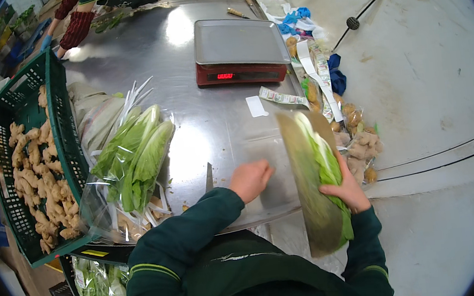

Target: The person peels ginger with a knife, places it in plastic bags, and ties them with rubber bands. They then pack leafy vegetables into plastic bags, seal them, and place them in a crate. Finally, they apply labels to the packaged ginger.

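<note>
My right hand holds a leafy green lettuce-like head together with a brownish, blurred plastic bag or sheet, near the right edge of the metal table. My left hand is curled over the table, to the left of the bag; whether anything small is inside it is hidden. A bagged bunch of the same kind of leafy greens lies at the left of the table. Beyond my hands stands a red digital scale with a bare metal pan. A knife blade lies partly beneath my left sleeve.
A green crate of ginger stands on the left. Labels, bagged potatoes and ginger line the right edge. A wooden-handled tool lies past the scale. Another person's arms reach in at upper left. Bagged greens sit below left.
</note>
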The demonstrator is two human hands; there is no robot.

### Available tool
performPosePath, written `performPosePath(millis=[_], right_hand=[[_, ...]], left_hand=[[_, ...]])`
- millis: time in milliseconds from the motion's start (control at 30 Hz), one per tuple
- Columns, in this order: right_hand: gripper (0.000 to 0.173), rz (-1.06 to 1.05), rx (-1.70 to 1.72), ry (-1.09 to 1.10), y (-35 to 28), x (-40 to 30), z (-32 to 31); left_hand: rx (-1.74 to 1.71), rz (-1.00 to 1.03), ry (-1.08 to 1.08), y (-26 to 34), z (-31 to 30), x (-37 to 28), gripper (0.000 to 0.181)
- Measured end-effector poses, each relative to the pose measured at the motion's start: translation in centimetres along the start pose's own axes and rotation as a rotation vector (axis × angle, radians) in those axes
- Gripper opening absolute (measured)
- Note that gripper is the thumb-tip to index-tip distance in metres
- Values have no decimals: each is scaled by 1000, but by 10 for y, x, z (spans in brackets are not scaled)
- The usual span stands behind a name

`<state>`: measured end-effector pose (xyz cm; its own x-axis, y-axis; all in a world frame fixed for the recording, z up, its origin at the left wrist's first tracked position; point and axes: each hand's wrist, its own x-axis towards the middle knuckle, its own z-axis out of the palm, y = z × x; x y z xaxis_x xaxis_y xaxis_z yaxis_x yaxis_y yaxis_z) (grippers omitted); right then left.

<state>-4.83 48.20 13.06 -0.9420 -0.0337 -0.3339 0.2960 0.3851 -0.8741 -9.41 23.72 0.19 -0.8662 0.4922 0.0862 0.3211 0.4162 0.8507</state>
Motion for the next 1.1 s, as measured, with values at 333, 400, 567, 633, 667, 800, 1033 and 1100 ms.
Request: performPosePath(millis=[333,400,567,633,667,800,1033,1100], right_hand=[[106,333,58,-60,59,-144,-5],[105,356,85,-127,71,-140,10],[104,372,55,-165,79,-130,17],[105,373,104,-189,81,-131,14],[106,372,128,-203,82,-131,13],[104,355,144,-234,77,-125,20],[101,155,226,-140,79,-68,39],[101,109,258,-137,71,-58,43]], left_hand=[[380,367,-103,-75,81,-6,19],[436,372,-127,-77,81,-5,19],[504,345,-167,-61,67,-4,18],[550,362,-163,-63,64,-6,18],[578,370,-159,-66,66,-8,18],[443,324,-128,-75,75,-5,16],[550,349,-335,41,20,19,11],[137,712,57,62,35,-4,11]])
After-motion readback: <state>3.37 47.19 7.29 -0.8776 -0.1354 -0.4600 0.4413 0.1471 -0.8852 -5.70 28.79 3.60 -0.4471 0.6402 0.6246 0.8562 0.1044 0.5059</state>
